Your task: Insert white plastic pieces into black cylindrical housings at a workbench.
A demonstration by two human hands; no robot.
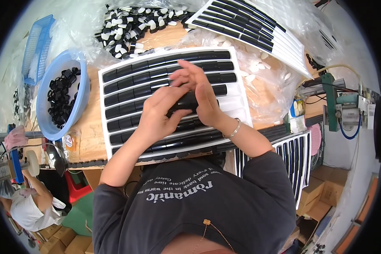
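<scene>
A white tray (242, 111) lies on the table in front of me, with glossy black pieces (127, 100) set end to end in its curved rows. Above its middle, my left hand (160, 111) has thumb and fingers closed around a glossy black piece (185, 103), mostly hidden by both hands. My right hand (204, 95) is raised at the right end of that piece. Its palm faces left and its fingers stretch upward, slightly blurred. Whether the right palm presses on the piece is hard to see. White slots show bare at the tray's right side.
To the left stand a blue tub (85, 84) of small black parts and a blue basket (29, 51). A pile of black and white pieces (131, 27) lies at the back. Another filled tray (292, 55) sits back right, near clear plastic film (270, 99). A person (36, 207) works at lower left.
</scene>
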